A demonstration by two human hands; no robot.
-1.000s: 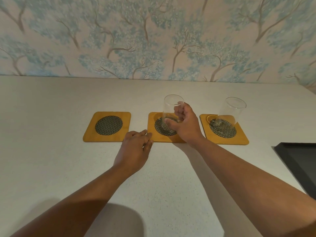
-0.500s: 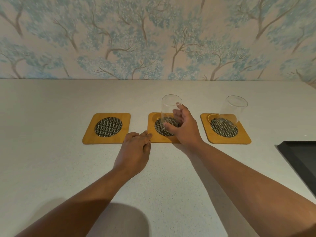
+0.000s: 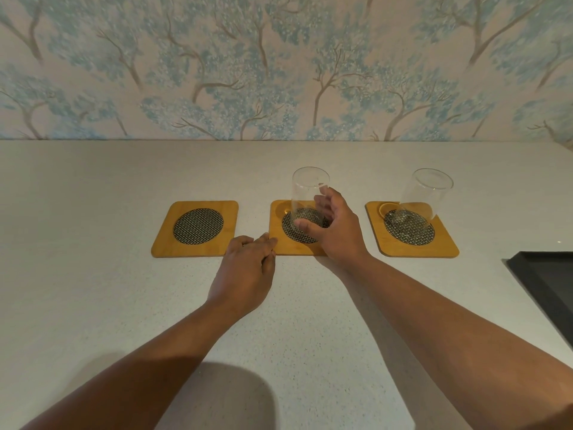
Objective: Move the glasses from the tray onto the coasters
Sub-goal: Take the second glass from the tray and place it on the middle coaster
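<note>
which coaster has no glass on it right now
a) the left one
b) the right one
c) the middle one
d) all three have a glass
a: the left coaster lies bare, while the middle coaster bears a glass with the right hand around it, and the right coaster bears the other glass.

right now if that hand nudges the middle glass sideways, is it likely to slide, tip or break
The middle glass is tall and narrow, so a push near its rim would probably tip it rather than slide it. It looks empty, thin and clear, so likely light and fragile. The woven disc of its coaster may grip the base a little. The right hand is wrapped around its lower part.
</note>
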